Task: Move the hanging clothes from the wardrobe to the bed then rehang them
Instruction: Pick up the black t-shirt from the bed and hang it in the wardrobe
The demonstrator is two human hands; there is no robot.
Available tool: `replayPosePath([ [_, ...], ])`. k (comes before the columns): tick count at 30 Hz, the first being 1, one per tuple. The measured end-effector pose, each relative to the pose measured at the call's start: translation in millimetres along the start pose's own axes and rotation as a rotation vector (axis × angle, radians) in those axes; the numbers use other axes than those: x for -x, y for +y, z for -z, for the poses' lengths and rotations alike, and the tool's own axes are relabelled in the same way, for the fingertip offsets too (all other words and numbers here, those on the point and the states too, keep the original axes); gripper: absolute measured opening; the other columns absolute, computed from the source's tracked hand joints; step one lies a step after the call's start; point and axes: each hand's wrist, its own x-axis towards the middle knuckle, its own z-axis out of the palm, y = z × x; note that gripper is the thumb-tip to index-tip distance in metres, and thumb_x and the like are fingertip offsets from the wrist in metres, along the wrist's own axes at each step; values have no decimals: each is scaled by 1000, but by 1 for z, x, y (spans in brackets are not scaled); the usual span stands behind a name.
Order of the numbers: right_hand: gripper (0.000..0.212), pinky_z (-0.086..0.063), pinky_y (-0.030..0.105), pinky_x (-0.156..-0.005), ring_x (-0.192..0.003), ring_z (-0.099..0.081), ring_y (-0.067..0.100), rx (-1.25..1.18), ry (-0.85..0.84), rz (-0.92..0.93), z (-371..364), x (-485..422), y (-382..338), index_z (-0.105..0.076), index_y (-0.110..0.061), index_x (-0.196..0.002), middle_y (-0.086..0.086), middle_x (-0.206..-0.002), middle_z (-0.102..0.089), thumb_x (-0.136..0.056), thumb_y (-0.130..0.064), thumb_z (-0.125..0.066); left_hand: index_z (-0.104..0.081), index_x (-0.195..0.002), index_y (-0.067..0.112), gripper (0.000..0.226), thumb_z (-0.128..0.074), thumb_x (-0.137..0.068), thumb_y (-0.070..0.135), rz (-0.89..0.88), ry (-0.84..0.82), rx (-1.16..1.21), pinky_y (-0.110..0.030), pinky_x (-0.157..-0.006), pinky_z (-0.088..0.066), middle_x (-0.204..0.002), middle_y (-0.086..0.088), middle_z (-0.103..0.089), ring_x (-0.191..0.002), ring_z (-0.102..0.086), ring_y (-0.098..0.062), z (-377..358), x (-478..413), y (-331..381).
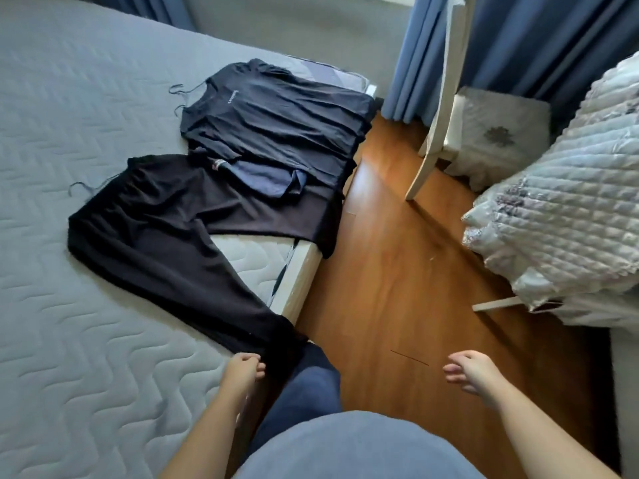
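Observation:
Several dark garments on thin wire hangers lie flat on the grey quilted bed [86, 108]. A navy T-shirt [276, 122] lies farthest from me, with a blue piece [266, 181] under its hem. A black long-sleeved top [166, 209] lies nearer, and its long sleeve [214, 292] runs toward me along the bed's edge. My left hand [243, 369] is at the cuff of that sleeve with its fingers curled on the cloth. Over the wooden floor, my right hand [466, 373] hangs with loosely curled fingers and holds nothing.
A strip of wooden floor [397, 271] runs between the bed and a quilted white cover [567, 202] on the right. A white chair [446, 98] with a cushion stands by blue curtains [518, 39]. The wardrobe is out of view.

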Motion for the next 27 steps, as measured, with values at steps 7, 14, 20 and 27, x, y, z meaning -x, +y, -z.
replayPosePath([
  [7, 18, -37, 13, -40, -57, -52, 15, 91, -122, 211, -43, -26, -159, -54, -5, -102, 5, -74, -60, -93, -8, -40, -56, -106, 0, 22, -40, -94, 10, -14, 1, -73, -25, -54, -34, -86, -12, -61, -65, -55, -15, 20, -59, 102],
  [14, 15, -36, 9, -39, -47, -57, 3, 52, -230, 305, -31, -74, -250, -54, -10, -91, 2, -72, -60, -93, -5, -39, -54, -80, 9, 18, -41, -93, 9, 92, -10, -5, -24, -53, -31, -73, -5, -58, -65, -55, -15, -30, -92, 183],
  [20, 17, -32, 21, -48, -44, -59, 7, 15, -149, 209, 49, -171, -314, -54, -12, -87, 3, -72, -62, -94, -9, -39, -52, -82, 10, 17, -39, -94, 8, 26, -41, 57, -15, -39, -31, -72, -6, -55, -60, -50, -12, -126, -122, 291],
  [27, 16, -38, 17, -45, -57, -54, 15, 160, -172, 305, 124, -253, -457, -55, -11, -89, 6, -77, -62, -94, -9, -40, -55, -98, 8, 21, -34, -94, 6, -112, -60, 106, -21, -55, -35, -90, -10, -61, -67, -57, -11, -219, -132, 436],
])
